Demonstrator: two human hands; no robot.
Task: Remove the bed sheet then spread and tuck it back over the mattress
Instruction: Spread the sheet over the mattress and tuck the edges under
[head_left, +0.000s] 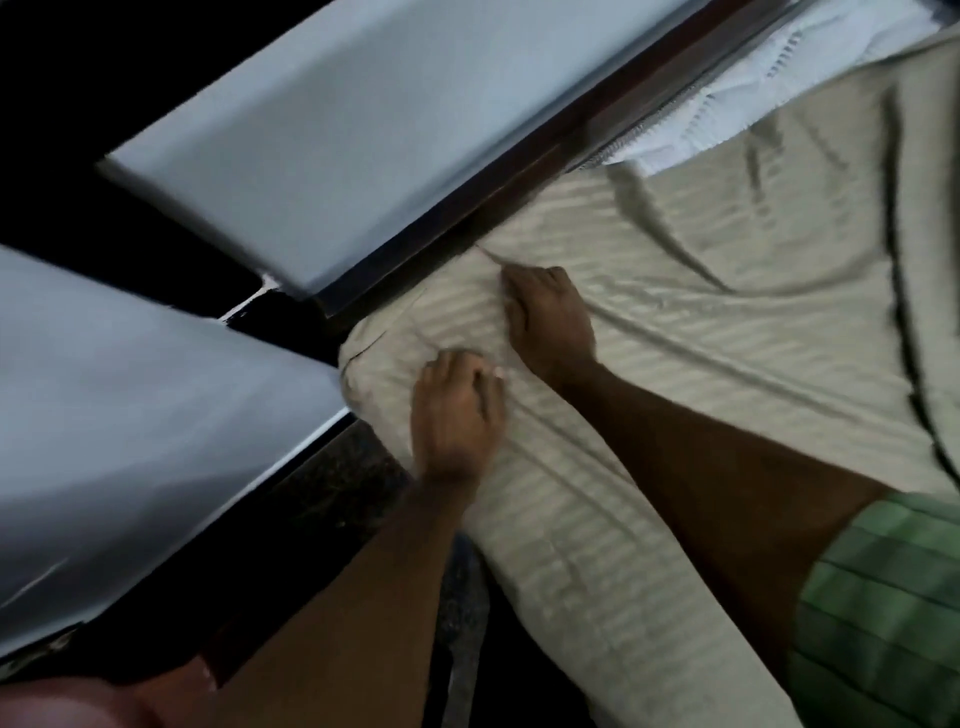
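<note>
Beige striped bed sheet (675, 322) covers the mattress (748, 104) corner, one white patch still bare. Left hand (457, 410) presses it with loosely curled fingers; right hand (548, 317) pinches a fold. Pulling hard here could drag the far edge off.

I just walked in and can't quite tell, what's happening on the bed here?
A person is putting a striped beige bed sheet back on a mattress. Both hands are working at one corner near the dark wooden bed frame: the left hand presses on the sheet at the corner, and the right hand has its fingers curled into the fabric beside the frame. That corner looks covered, but further along the frame the white mattress is exposed, so the sheet isn't fully spread yet.
</note>
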